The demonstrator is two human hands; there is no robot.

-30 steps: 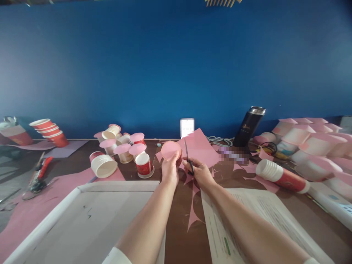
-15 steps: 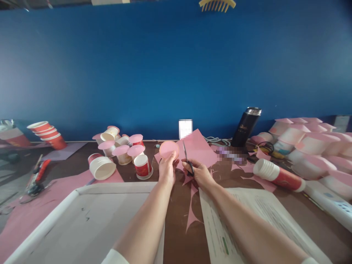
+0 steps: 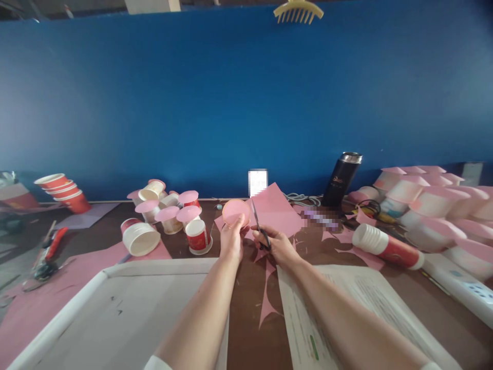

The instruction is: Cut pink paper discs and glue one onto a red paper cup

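Head view, clock centre: the pink disc [image 3: 234, 210], raised at mid-table; whether a cup sits beneath it, I cannot tell.
Left hand [image 3: 232, 241]: grasping the disc from 6 o'clock, thumb across its face; too hard a pinch could crease it.
Right hand [image 3: 280, 247]: at 4 o'clock, fingers wrapped around the scissors [image 3: 264, 237], blades pointing towards 12.
Blades and fingers: the likeliest harm is a nick, since the left fingertips lie near the scissors; whether the blades are parted is too small to tell.
Disc edge: a slip or a turn of either wrist could bite into the round outline.
Pink sheet [image 3: 275, 208]: at 3 o'clock, behind the blades; a stray snip might catch it.
Paper scraps [image 3: 266, 303]: loose at 5 o'clock, under the forearms; a sleeve could drag them.
Red cup [image 3: 197, 236]: upright at 8 o'clock, near the left hand; an elbow swung outward could topple it into the pink-topped cups [image 3: 168, 216] at 9.
Cup stack [image 3: 400, 252]: lying on its side between 3 and 4; a nudge might roll it.
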